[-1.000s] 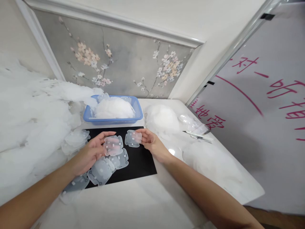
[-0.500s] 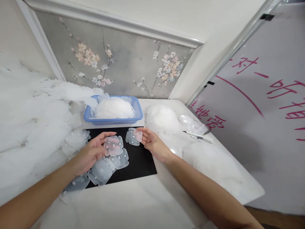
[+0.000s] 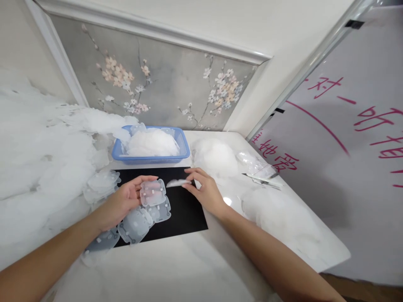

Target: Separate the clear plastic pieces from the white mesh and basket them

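Observation:
My left hand (image 3: 124, 200) holds a translucent plastic piece (image 3: 153, 193) with small white marks, its fingers behind the piece. My right hand (image 3: 204, 188) pinches a second translucent piece (image 3: 178, 183), turned nearly edge-on to the camera. Both hands are over a black mat (image 3: 185, 209). Several similar pieces (image 3: 134, 225) lie overlapping on the left part of the mat, below and beside my left hand.
Behind the mat stands a blue basket (image 3: 151, 160) full of translucent pieces. A large heap (image 3: 47, 167) of them rises at the left. More piles (image 3: 215, 157) and clear bags lie at the right, near a whiteboard (image 3: 355, 188).
The piece in my right hand has turned from facing the camera to nearly edge-on. My left hand and its piece have shifted slightly right.

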A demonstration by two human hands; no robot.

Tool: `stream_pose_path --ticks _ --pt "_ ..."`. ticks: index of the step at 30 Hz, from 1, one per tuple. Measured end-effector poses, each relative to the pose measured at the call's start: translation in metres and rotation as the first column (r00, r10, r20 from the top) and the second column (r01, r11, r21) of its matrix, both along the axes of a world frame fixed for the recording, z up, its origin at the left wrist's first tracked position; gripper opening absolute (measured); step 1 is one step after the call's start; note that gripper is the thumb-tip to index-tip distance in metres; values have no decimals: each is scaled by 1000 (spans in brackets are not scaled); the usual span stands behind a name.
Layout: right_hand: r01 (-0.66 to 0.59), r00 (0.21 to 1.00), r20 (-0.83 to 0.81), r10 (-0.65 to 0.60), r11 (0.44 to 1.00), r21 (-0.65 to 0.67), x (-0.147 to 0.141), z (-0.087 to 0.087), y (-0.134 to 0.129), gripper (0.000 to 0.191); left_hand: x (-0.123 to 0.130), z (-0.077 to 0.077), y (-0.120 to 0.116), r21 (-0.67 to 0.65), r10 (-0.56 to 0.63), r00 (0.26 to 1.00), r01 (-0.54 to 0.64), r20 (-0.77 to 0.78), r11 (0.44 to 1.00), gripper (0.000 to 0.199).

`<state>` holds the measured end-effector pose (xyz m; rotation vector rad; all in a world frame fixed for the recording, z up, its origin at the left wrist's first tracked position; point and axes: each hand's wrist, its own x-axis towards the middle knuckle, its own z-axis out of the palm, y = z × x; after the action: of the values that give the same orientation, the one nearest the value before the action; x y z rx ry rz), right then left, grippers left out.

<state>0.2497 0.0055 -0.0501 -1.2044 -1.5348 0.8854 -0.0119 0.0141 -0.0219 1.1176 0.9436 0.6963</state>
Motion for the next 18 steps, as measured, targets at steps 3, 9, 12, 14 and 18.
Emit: stream_pose_path --ticks 3,9,12,14,18 --pt "-23 981 -195 0 993 -115 -3 0 0 25 1 -2 0 19 9 999 -8 -51 1000 54" --pt "-348 737 -676 0 857 -380 -6 -2 1 35 -2 -2 3 139 212 971 -195 -114 971 47" --pt "-406 679 -734 -22 821 -400 -5 -1 1 36 -1 0 4 107 217 970 -206 -105 973 48" --pt "-420 662 -748 -40 807 -415 -4 -1 2 35 1 0 4 70 205 977 -202 -48 977 43" --pt "-418 665 -745 -54 800 -431 -5 -2 3 37 4 1 5 -14 181 982 -181 44 983 33"
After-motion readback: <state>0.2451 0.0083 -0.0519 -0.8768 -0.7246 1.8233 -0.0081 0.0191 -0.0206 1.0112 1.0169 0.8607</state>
